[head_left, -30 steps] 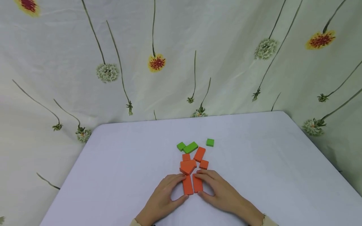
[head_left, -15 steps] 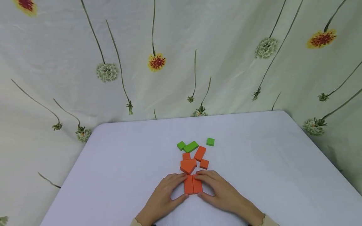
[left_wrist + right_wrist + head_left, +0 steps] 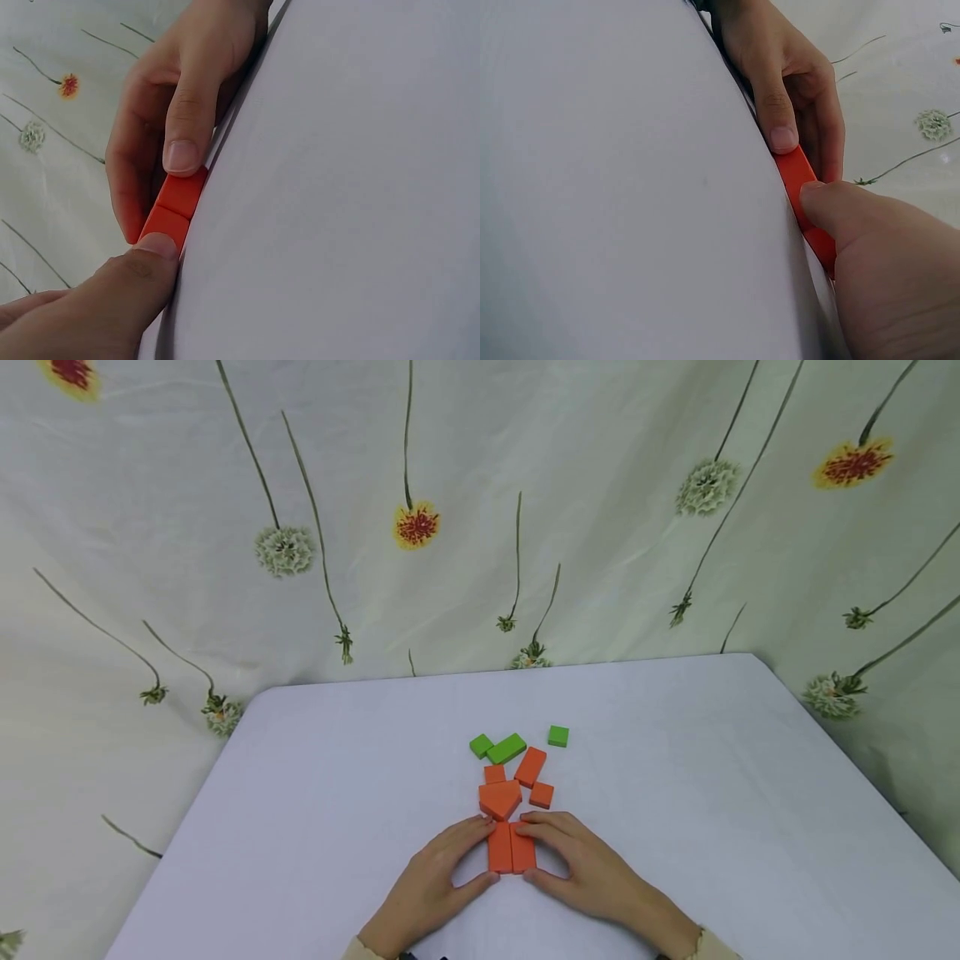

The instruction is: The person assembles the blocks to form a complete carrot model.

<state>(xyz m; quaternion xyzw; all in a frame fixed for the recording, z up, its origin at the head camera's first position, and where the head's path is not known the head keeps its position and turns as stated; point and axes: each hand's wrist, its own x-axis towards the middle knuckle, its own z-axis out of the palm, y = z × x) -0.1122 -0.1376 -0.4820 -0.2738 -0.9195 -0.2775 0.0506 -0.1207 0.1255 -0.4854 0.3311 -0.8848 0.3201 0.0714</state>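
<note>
At the far left, a cloth (image 3: 112, 760) printed with flowers is seen, and a pale table (image 3: 300, 827) is set in front of it. Next, the left hand (image 3: 431, 881) is seen. The left long block (image 3: 499, 849), which is orange, is pinched by this hand, with the thumb put on the near end and fingertips on the far end. The block is laid flat in the near middle of the table. Its long way is pointed straight out from the person.

Farther off, a small green block (image 3: 482, 746) is placed by the corner of a long green block (image 3: 507, 749), whose far end is turned to the right. Nearer, a small orange block (image 3: 494, 774) is placed just behind a pointed orange block (image 3: 499, 799). The tip of that one is aimed back at the person.

The right long block (image 3: 524, 849), orange too, is set snugly beside the left one, long side to long side, pointed the same way. It is pinched end to end by the right hand (image 3: 596, 877). Behind it, a tilted orange block (image 3: 530, 767) is turned with its far end to the right. Beside that, an orange cube (image 3: 542, 795) is seen, and farther back, a green cube (image 3: 558, 737).
</note>
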